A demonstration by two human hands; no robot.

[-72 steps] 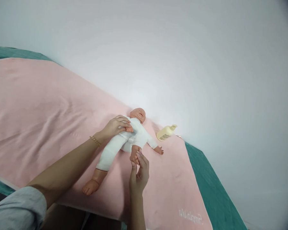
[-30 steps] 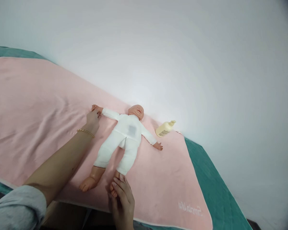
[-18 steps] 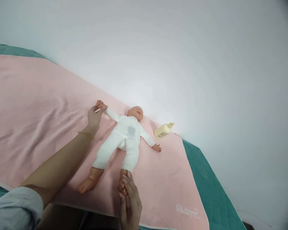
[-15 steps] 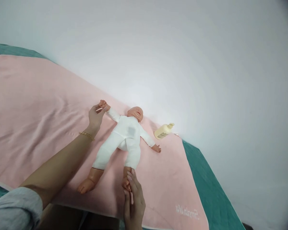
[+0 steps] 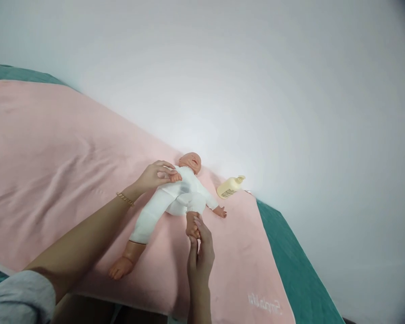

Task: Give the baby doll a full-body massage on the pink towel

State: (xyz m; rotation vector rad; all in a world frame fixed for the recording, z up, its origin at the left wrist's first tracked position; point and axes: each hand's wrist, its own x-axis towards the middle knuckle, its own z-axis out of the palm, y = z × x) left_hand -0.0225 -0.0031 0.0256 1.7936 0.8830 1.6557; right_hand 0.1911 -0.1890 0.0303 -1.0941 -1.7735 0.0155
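A baby doll (image 5: 155,207) with a white cloth body lies on its back on a pink towel (image 5: 236,252), its head at the far side. My left hand (image 5: 157,174) pinches the doll's hand (image 5: 175,177), which is folded in over the chest. Nearer to me, my right hand (image 5: 200,252) grips the doll's foot (image 5: 193,225), with that leg bent up toward the belly. The doll's other leg stretches toward the lower left, its bare foot (image 5: 120,267) untouched. Its other arm lies out to the right on the towel.
A pale yellow pump bottle (image 5: 229,187) stands tilted in view to the right of the doll, near the white wall (image 5: 256,90). Green cloth (image 5: 290,252) shows past the towel's right edge and at the far left.
My left hand has brought the doll's hand rightward from its outstretched position to over the chest. My right hand has pushed the foot up and away from me, bending the leg.
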